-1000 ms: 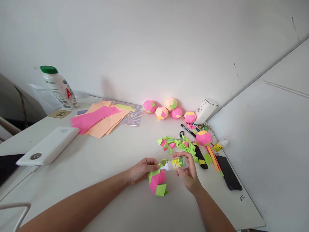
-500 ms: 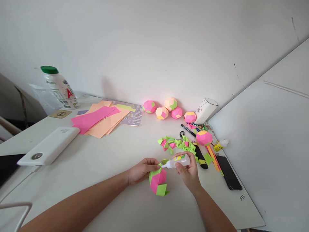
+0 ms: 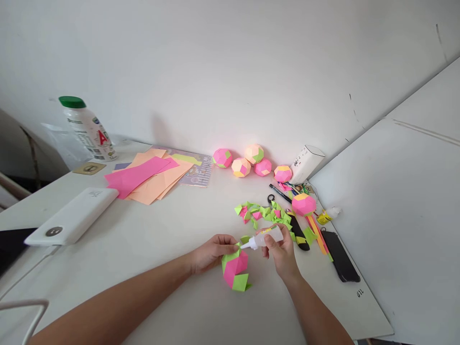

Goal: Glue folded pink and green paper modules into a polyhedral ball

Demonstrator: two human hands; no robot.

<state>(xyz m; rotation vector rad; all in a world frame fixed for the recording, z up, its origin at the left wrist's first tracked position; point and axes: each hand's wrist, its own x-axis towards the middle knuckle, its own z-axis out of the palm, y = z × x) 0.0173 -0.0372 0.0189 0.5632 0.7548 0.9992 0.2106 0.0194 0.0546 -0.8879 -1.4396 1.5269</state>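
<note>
My left hand [image 3: 220,251] pinches the upper green edge of a partly built pink and green paper ball [image 3: 235,268], which has an open gap on its right side. In my right hand [image 3: 282,254] is a small white glue bottle [image 3: 265,238], its fingers wrapped round the body. The bottle lies nearly level, and its thin nozzle points left at the green flap beside my left fingertips. Whether glue is flowing is too small to tell. Just beyond the hands lies a loose pile of folded green and pink paper pieces [image 3: 268,214].
Several finished paper balls [image 3: 240,167] stand along the wall. To the right are a box cutter [image 3: 299,232], a phone [image 3: 340,255] and a second glue bottle [image 3: 327,215]. Paper sheets [image 3: 151,175], a power bank [image 3: 77,215] and a green-capped bottle [image 3: 88,129] occupy the left.
My right hand has turned the glue bottle slightly and shifted its thumb, with the nozzle staying at the same flap. My left hand and the paper ball have hardly moved.
</note>
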